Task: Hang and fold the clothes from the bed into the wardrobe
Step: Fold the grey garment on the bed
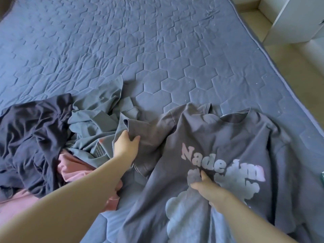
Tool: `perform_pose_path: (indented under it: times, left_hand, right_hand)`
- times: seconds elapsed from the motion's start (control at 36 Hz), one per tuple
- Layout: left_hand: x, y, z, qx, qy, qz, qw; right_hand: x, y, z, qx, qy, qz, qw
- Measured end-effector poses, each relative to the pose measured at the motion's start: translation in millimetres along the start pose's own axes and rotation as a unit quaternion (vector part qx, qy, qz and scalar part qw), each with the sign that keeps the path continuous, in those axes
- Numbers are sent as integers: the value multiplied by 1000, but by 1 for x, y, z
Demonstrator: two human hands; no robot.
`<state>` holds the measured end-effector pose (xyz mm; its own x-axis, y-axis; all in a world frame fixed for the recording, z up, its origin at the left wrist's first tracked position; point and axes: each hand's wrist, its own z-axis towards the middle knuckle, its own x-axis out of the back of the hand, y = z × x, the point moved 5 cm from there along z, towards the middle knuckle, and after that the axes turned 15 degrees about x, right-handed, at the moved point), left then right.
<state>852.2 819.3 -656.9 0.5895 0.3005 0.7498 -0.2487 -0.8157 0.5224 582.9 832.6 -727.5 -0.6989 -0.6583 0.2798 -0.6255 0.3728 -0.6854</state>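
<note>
- Grey-purple cotton fills the near part of the view: a printed t-shirt (228,137) lies spread on the bed (122,50), its front up, with pale pink lettering and cloud-like white shapes across the chest.
- On that t-shirt, the right hand (208,190) has its grip clamped on a bunch of the fabric just below the lettering, thumb and fingers pinching the cloth up into a small fold.
- To the left of the t-shirt's print, the left hand (125,146) grips the edge of the t-shirt's left sleeve, thumb on top and fingers tucked under the cloth; the forearm reaches across from the near left.
- Left of the t-shirt lies a heap of other clothes: a pink garment (70,167) nearest, partly under the left forearm; a crumpled blue-grey garment (98,116) touching the t-shirt's sleeve; a dark navy garment (33,130) furthest left.
- Beyond the t-shirt, the bed's blue quilted cover with a hexagon stitch pattern stretches away to the far edge.
- Right of the t-shirt and past the bed's edge, a pale floor (289,58) shows, with a white cabinet (294,18) standing at the far right corner.
</note>
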Motion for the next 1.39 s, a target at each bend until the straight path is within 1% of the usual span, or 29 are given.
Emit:
perform_pose_path:
  times: [0.11,0.17,0.28,0.33,0.36,0.42,0.47,0.53,0.56,0.58,0.61,0.64,0.69,0.75,0.81,0.83,0.86,0.92,0.94,0.97,1.0,1.03,1.08,1.14,1.19,1.25,1.31,1.33,1.39]
  left_hand:
    - [19,0,6,-14,26,-9,1000]
    - [37,8,14,-16,56,-14,998]
    - [80,43,40,-61,115,-36,991]
    - [92,55,49,-61,123,-42,990]
    - [92,57,50,-44,113,-51,991]
    - [81,53,49,8,51,-79,995]
    - [60,42,41,68,-61,-115,989]
    - [40,30,30,122,-178,-156,964]
    - [33,24,26,137,-210,-159,955]
    - [29,19,26,146,-215,-144,955]
    - [29,15,28,150,-199,-127,960]
    - [31,12,30,148,-164,-109,969]
    - [38,12,37,120,-87,-66,987]
    - [46,17,39,70,-23,-8,997]
    - [54,28,36,-6,36,59,998]
    - [57,36,31,-52,65,100,992]
    - [59,45,25,-104,95,145,979]
    - [58,65,5,-217,161,232,934]
    - [54,75,-7,-268,183,263,909]
    - [47,86,-23,-304,188,284,890]
    - [37,95,-36,-322,174,300,881]
    - [25,101,-47,-322,142,310,883]
    - [-6,108,-69,-294,52,318,900]
    - [-38,111,-88,-262,-28,300,917]
    - [-69,105,-99,-210,-97,296,927]
    - [-99,90,-104,-134,-157,332,920]
    - [-118,69,-108,-58,-191,369,908]
    - [-123,59,-110,-35,-197,374,905]
    - [-124,47,-114,-37,-179,377,908]
  right_hand:
    - [-6,-2,1,-6,-20,-58,998]
    - [-6,-1,-1,-5,-19,-57,998]
    - [-5,0,-3,1,-25,-55,998]
    - [-4,1,-3,-1,-27,-55,998]
    - [-3,1,-3,-2,-26,-55,998]
    - [-5,1,-2,-1,-23,-56,998]
    - [-6,0,-1,1,-19,-59,998]
    - [-6,0,-1,-1,-18,-69,997]
    - [-6,0,-1,-2,-19,-68,998]
    - [-6,1,-1,-2,-21,-62,998]
    - [-6,1,-1,-1,-23,-54,998]
    - [-5,2,-1,-1,-24,-46,999]
    - [-4,3,-2,-2,-28,-32,999]
    - [-3,4,-3,0,-31,-22,999]
    - [-1,5,-5,-1,-32,-15,999]
    - [-1,5,-7,-1,-31,-12,999]
    - [0,5,-8,1,-30,-9,1000]
    - [1,4,-11,6,-24,-4,1000]
    - [2,3,-11,8,-17,-4,1000]
    - [4,2,-15,10,-8,-5,1000]
    - [5,-1,-17,14,1,-7,1000]
    - [6,-3,-19,19,8,-7,1000]
    - [11,-6,-27,34,22,30,999]
    - [24,-8,-38,55,60,58,995]
    - [48,-7,-51,84,135,33,987]
    - [74,-1,-68,104,221,17,970]
    - [98,11,-85,94,290,14,952]
    - [109,17,-93,87,318,14,944]
    - [126,30,-106,73,365,15,928]
